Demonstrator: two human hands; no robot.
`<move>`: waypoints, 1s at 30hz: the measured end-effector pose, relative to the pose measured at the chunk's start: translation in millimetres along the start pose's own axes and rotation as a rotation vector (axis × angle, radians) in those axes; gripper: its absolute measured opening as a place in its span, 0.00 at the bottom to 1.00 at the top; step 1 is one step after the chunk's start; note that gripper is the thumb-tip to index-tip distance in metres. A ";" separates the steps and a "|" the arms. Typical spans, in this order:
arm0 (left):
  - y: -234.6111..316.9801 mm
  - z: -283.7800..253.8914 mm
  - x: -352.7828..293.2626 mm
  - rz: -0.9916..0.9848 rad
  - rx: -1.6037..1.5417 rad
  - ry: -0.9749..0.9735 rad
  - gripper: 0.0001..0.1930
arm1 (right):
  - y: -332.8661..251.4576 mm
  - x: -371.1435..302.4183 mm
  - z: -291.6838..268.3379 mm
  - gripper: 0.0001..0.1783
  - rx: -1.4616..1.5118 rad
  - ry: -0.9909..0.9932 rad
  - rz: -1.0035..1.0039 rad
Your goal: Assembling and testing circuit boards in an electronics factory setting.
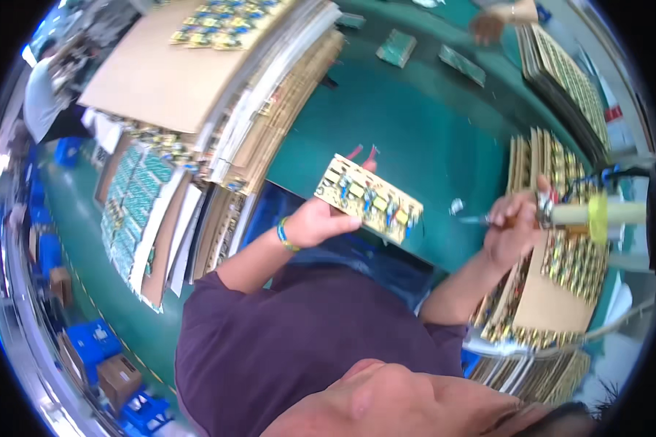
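Note:
My left hand (315,222) is closed on the near edge of a circuit board panel (372,198). Yellow and blue components stand in rows on its upper face, and two short red wires (364,153) stick out past its far edge. To the right, my right hand (514,222) grips a slim tool (474,219) with a pale, pointed tip aimed left, apart from the panel. Its handle is mostly hidden in the fingers. Just beyond that tip, a small white bit (456,206) lies on the green work surface (408,124).
Tall stacks of boards between cardboard sheets (168,65) rise on the left; more boards (572,266) lie at right. A pale tube with yellow tape (598,218) is beside my right hand. Green boards (396,48) lie at the far side, near another person's hand (488,28).

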State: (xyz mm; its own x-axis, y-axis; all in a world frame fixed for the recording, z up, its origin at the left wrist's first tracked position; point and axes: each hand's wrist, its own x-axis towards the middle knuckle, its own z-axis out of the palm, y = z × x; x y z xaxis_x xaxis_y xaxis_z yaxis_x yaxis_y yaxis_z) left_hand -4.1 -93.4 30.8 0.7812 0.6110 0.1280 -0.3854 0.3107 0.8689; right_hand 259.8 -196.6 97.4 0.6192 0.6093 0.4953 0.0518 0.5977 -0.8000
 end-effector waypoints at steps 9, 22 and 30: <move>192.7 -8.6 -78.6 0.235 0.352 0.398 0.32 | 9.0 11.6 -8.1 0.26 -0.020 0.026 -0.024; 384.3 -276.4 17.9 -0.068 0.877 0.772 0.17 | 37.0 22.4 -29.2 0.30 0.003 0.125 -0.073; 370.6 -272.1 75.3 -0.268 1.010 0.688 0.16 | 42.7 23.6 -33.6 0.40 -0.104 0.231 0.002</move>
State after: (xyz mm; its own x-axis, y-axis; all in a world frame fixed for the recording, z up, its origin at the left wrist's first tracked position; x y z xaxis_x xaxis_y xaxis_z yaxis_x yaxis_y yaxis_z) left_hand -221.7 265.8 232.3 0.2408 0.9630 -0.1212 0.5320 -0.0266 0.8463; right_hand 303.0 -174.2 63.6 0.7815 0.4682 0.4124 0.1232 0.5321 -0.8376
